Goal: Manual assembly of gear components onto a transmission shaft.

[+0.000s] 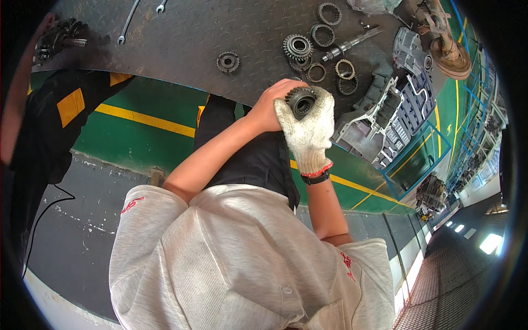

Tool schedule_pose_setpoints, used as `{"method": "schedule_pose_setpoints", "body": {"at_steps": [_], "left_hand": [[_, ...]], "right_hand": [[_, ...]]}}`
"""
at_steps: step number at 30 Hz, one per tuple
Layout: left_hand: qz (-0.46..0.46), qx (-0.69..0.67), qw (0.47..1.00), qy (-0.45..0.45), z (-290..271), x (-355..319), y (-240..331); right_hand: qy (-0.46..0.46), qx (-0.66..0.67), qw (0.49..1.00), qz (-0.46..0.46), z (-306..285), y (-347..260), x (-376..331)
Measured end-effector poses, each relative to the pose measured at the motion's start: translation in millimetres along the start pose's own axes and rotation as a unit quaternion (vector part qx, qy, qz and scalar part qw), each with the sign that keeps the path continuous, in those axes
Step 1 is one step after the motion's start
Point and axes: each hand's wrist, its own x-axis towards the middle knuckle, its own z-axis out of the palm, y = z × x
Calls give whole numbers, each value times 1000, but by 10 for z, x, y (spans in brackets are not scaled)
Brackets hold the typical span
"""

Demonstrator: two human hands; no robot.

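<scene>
Casing (363,115) first, since it's the closest thing to a container: a hollow gray cast-metal shell with a jagged rim, lying open on the right side of the tabletop (181,49), though I can't make out anything inside it. Clear plastic bag (377,5) up at the far edge too, cut off by the frame, contents unreadable. As for the grip, the right hand (312,124), in an off-white knit glove with a red cuff, is closed around a dark toothed gear (300,100), thumb on one side and fingers on the other, just over the tabletop's near edge. Bare left hand (270,107) is curled up against the gear's left side; its fingertips are partly hidden, so I can't tell how tightly it's closed. Tabletop is dark, scuffed tread-pattern metal. Just beyond the hands sit a chunky stacked gear (297,47), a shiny stepped shaft (352,44) and a thin, brassy toothed ring (345,61), with a smaller lone gear (228,61) off to the left.
</scene>
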Motion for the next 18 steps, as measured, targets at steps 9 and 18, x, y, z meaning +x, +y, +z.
{"method": "schedule_pose_setpoints", "body": {"at_steps": [9, 18], "left_hand": [[-63, -120, 991, 12, -11, -127, 96], [4, 1, 999, 43, -24, -166, 45]], "right_hand": [[-64, 110, 987, 98, -35, -89, -65], [-169, 184, 964, 95, -292, -30, -12]]}}
